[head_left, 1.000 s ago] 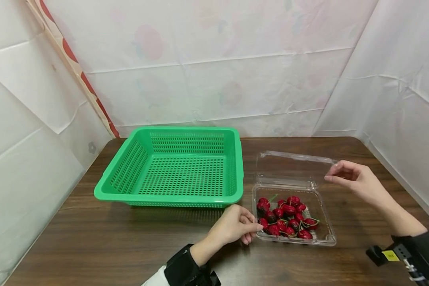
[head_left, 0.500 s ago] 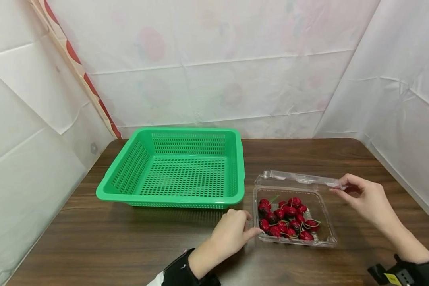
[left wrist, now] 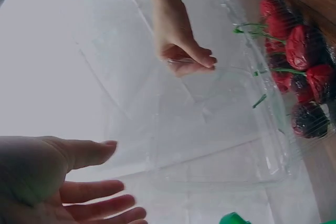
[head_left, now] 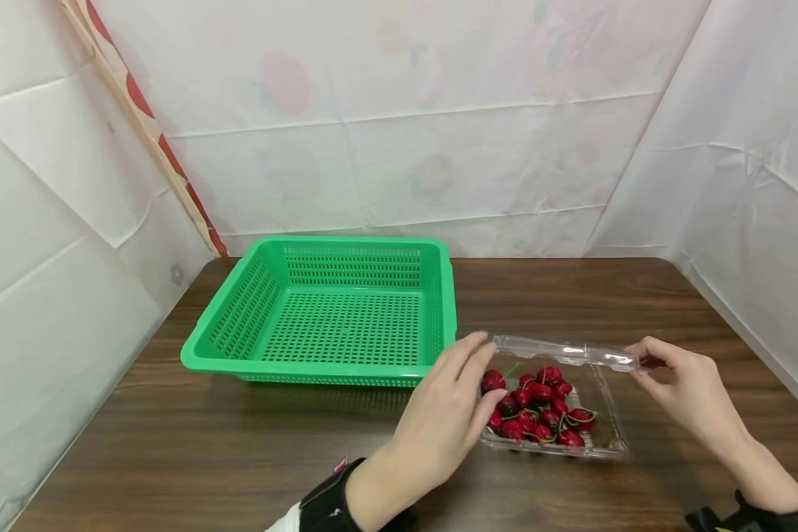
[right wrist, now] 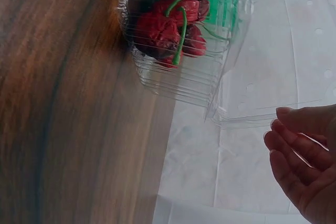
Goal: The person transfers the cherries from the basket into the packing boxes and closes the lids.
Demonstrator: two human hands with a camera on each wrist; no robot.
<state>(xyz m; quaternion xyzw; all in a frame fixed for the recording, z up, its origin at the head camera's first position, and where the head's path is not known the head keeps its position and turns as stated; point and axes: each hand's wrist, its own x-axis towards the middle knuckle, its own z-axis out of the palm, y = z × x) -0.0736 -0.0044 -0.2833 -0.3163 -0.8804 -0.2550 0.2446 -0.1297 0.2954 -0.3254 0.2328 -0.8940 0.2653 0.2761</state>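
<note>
A clear plastic clamshell box (head_left: 613,446) sits on the right of the table with red cherries (head_left: 539,393) inside, some with green stems. Its hinged lid (head_left: 545,349) stands raised at the far side. My right hand (head_left: 694,391) pinches the lid's right corner between thumb and fingers, as the right wrist view also shows at the lid edge (right wrist: 247,123). My left hand (head_left: 439,417) is at the box's left side, fingers extended and overlapping its left rim in the head view. In the left wrist view the left hand's fingers (left wrist: 100,203) are spread, holding nothing.
A green perforated plastic basket (head_left: 319,373) stands left of the box, close to it, with nothing in it. The dark wooden table (head_left: 226,458) is bordered by white sheeting (head_left: 386,170) at the back and both sides.
The right hand has drawn the lid from leaning back to a steeper, raised position toward the box. My left hand has moved up from the near-left corner along the left side, fingers straightening.
</note>
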